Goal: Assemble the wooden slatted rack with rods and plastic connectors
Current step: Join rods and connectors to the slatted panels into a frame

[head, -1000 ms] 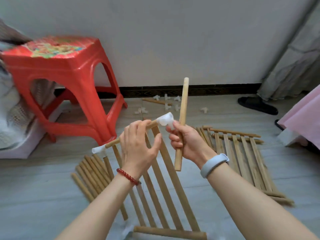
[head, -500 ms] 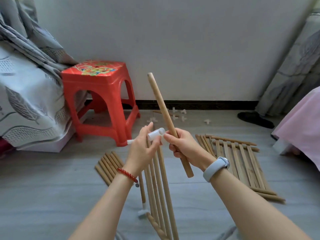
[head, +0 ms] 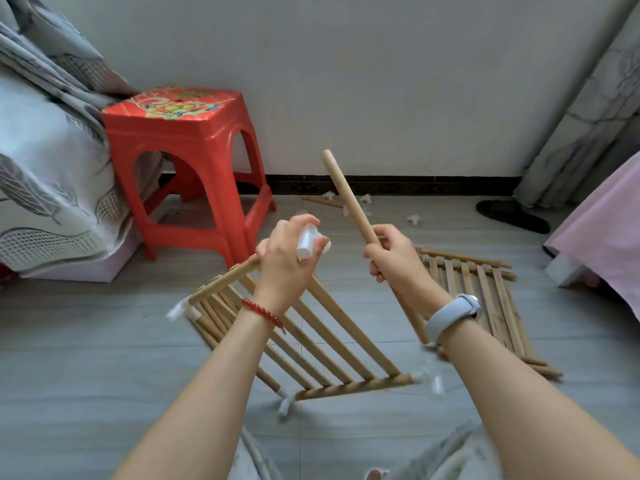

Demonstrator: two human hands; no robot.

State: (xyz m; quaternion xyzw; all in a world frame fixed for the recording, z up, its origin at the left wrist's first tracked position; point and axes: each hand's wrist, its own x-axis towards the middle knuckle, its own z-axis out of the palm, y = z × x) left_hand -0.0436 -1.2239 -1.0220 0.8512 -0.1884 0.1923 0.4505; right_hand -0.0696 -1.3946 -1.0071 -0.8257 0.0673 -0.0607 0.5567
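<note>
A wooden slatted panel (head: 322, 337) tilts up from the floor, with white plastic connectors at its corners. My left hand (head: 284, 261) grips its raised top corner, fingers curled round the white connector (head: 308, 243) there. My right hand (head: 394, 258) holds a loose wooden rod (head: 346, 195) at its middle; the rod slants up to the left, its lower end hidden behind my wrist. The rod's tip is apart from the connector.
A second slatted panel (head: 485, 296) lies flat on the floor to the right. Loose rods (head: 207, 323) lie under the tilted panel. Spare white connectors (head: 414, 220) sit near the wall. A red plastic stool (head: 180, 161) stands left, a black slipper (head: 512, 216) right.
The slatted panel has swung from edge-on to a broad tilted view. My right hand has drawn the rod away from the connector, to the right.
</note>
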